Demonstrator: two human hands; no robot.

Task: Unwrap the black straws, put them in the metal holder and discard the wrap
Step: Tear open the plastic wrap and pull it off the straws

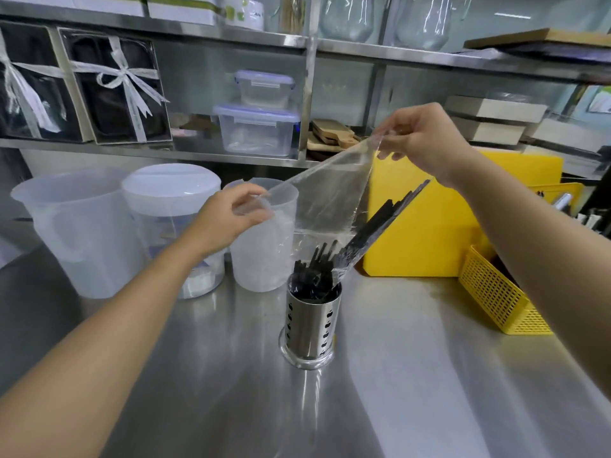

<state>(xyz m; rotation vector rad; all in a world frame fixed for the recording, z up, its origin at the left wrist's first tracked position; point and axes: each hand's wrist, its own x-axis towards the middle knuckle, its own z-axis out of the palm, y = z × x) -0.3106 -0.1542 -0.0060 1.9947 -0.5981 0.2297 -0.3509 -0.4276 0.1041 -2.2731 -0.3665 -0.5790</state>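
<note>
While both hands (pixel 231 209) (pixel 420 140) pinch the clear wrap (pixel 330 190) at frame centre, black straws (pixel 314 276) slide into the metal holder (pixel 310 322); next, I think, lift the wrap free.

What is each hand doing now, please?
Left hand: fingers pinched on one corner of the wrap.
Right hand: fingers pinched on the upper corner of the wrap, above the holder.
</note>
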